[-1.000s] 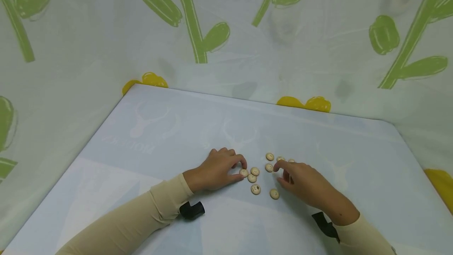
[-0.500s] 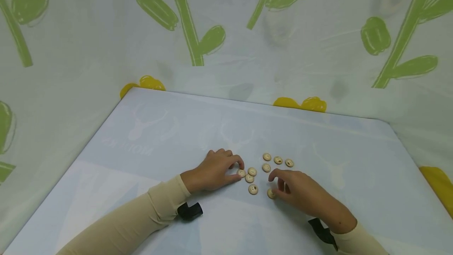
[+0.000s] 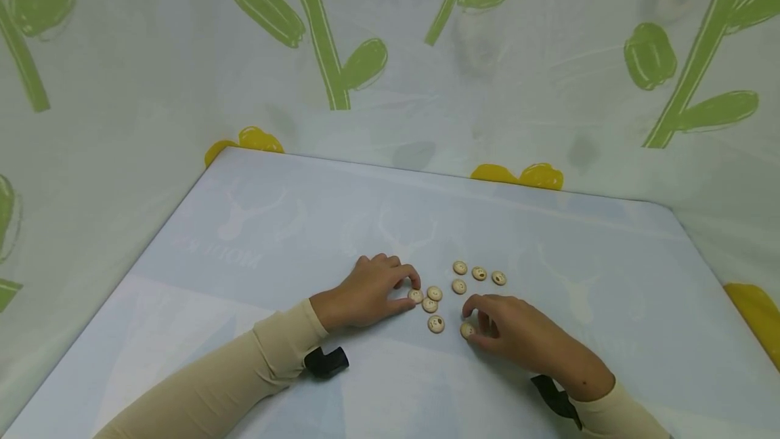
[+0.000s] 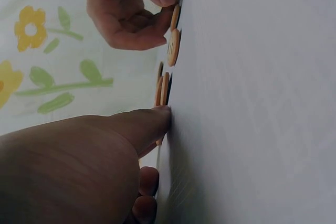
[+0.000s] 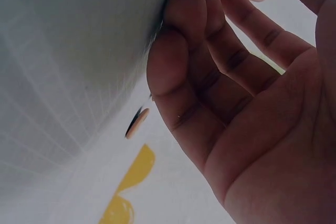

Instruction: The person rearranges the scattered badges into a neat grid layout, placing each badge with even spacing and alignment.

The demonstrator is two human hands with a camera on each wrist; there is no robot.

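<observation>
Filling the top of the head view, a pale backdrop printed with green leaves and yellow flowers. Below, a wide, pale blue desk. Across the desk, a tan left sleeve and, at the lower right, a tan right sleeve. Next in size, the hands: left hand with fingers bent, pinching the leftmost button between thumb and index finger; right hand with fingers arched, thumb touching the lower right button, index fingertip just beyond the far edge. Pinch or mere touch there: impossible to tell.

Smallest, the other round buttons on the desk: a close pair just beside the leftmost button, a dark-spotted button nearer the person, a row of three beyond the right hand, and a single button just below the row's left end.

Compared with a second ago: right hand now nearer the person, away from the row of three and down at the lower right button, with the whole row uncovered. Left hand in the same place, on the same button.
</observation>
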